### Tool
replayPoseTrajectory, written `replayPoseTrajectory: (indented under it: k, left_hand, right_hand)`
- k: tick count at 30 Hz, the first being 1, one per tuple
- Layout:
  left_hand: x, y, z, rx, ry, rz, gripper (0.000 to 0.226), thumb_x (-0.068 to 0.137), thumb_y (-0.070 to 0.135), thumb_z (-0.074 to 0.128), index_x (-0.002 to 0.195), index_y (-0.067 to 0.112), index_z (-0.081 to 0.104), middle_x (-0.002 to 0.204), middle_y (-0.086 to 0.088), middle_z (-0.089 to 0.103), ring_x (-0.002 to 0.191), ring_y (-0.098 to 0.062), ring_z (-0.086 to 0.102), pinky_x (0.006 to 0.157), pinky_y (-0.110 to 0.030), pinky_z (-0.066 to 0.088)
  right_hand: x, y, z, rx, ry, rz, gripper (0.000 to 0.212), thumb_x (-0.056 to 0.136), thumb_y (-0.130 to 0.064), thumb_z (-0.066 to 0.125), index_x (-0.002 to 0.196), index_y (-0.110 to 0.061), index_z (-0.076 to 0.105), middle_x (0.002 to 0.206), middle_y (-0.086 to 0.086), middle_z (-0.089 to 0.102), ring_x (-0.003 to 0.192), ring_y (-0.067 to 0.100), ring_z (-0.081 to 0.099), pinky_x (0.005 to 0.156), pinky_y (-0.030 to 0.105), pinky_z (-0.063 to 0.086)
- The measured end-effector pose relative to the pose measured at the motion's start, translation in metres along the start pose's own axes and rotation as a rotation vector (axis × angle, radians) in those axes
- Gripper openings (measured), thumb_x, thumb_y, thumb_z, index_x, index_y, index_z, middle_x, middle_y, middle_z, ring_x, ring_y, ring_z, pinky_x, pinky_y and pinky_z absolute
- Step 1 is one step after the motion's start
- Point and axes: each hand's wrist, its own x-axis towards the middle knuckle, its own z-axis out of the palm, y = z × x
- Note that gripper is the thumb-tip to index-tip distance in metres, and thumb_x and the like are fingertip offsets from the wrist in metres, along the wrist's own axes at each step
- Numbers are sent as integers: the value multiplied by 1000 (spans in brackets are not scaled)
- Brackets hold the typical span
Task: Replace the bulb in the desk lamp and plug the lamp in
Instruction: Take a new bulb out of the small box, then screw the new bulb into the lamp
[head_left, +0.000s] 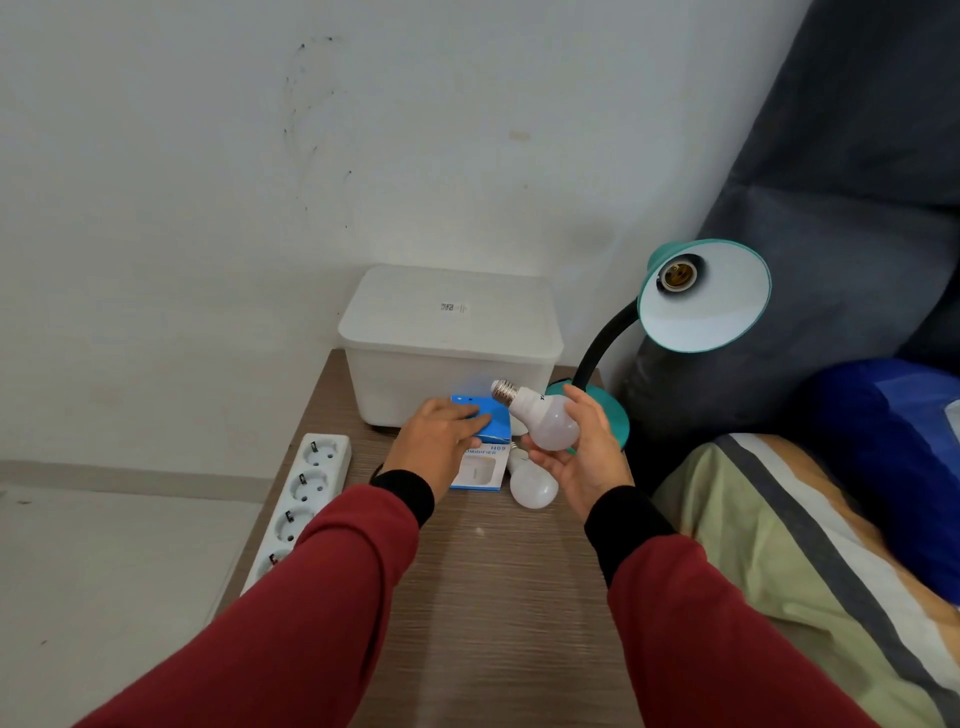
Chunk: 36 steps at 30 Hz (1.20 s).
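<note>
Table (493, 597): wood-grain top fills the lower middle, both red-sleeved arms reaching in over it from 6 o'clock.
White bin (447, 343): lidded, sitting at the table's 12 o'clock edge against the wall.
Desk lamp (691, 306): teal, at the table's 2 o'clock corner, black gooseneck curving up, shade tipped toward the camera.
Socket (677, 275): bare brass inside the shade, no bulb in it.
Power strip (301, 499): white, lying along the table's 9 o'clock edge, four outlets showing, nothing plugged into them.
Left hand (441, 441): fingers spread, palm down, pressing flat on the blue box.
Right hand (587, 457): palm up, fingers curled around the held bulb.
Blue box (480, 444): just in front of the bin, flap open under the left hand, white panel with print at its near end.
Held bulb (543, 415): frosted globe cradled in the right hand, screw base angled up toward 11 o'clock, off the table.
Second bulb (532, 483): lying on the table just at 6 o'clock of the held one, beside the box.
</note>
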Motion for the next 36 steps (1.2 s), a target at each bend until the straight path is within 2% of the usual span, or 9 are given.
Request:
replayPoseTrajectory:
  k: [2,5,8,11,16,19,23,26,36]
  left_hand:
    - [-4,-1,2,38,-29,34,39,97,21,49,137,20,49,144,3,48,133,-19,38,110,-21,29]
    - [-8,-7,10,136,-4,108,43,80,9,74,122,11,64,124,-9,66,116,-29,60,98,-29,48]
    - [-11,-7,12,178,-95,95,49,95,12,54,142,17,41,147,-3,44,137,-23,38,112,-29,36]
    - [-10,-5,7,216,-154,82,53,100,23,42,150,19,21,157,1,23,144,-17,20,118,-29,26]
    - [0,11,-25,142,-95,37,58,98,24,47,150,20,20,157,3,21,144,-16,20,117,-30,24]
    - [20,31,-55,65,10,61,57,97,21,51,148,20,26,155,1,27,142,-16,25,115,-28,23]
    - [58,72,-88,-5,108,149,56,95,20,54,146,22,31,152,-1,33,139,-17,30,115,-28,26]
    - [88,111,-101,-52,89,246,57,96,17,53,147,24,29,152,0,31,139,-17,30,114,-26,24]
    - [151,162,-87,-54,-87,404,79,88,-7,57,147,34,25,153,5,32,139,-13,34,111,-19,26]
  right_hand:
    - [0,1,0,4,-31,-2,33,99,-25,39,130,-31,47,119,8,49,81,26,63,73,33,52]
    - [-1,1,2,26,-54,21,24,99,-24,38,118,-29,53,109,6,52,80,27,63,74,32,52]
    - [-6,-2,5,34,-74,6,16,96,-17,47,107,-26,54,106,7,54,78,27,63,74,32,53]
    - [-9,-4,5,52,-65,-59,30,88,1,54,103,-25,55,116,13,50,83,29,61,86,39,52]
    - [-21,-29,8,44,46,-260,38,85,4,60,111,-22,54,113,7,50,90,24,61,87,37,54]
    - [-29,-50,6,-56,193,-424,43,75,-9,70,106,-36,59,119,9,57,101,28,64,90,43,56]
    - [-37,-81,-7,-202,397,-572,46,79,-14,69,117,-35,56,113,-4,56,91,10,60,77,18,56]
    - [-33,-101,-20,-385,540,-594,51,79,-19,68,126,-29,51,119,3,54,102,16,53,92,27,47]
    - [2,-123,-29,-550,469,-509,62,88,-15,57,144,-25,33,137,11,34,120,24,47,87,13,27]
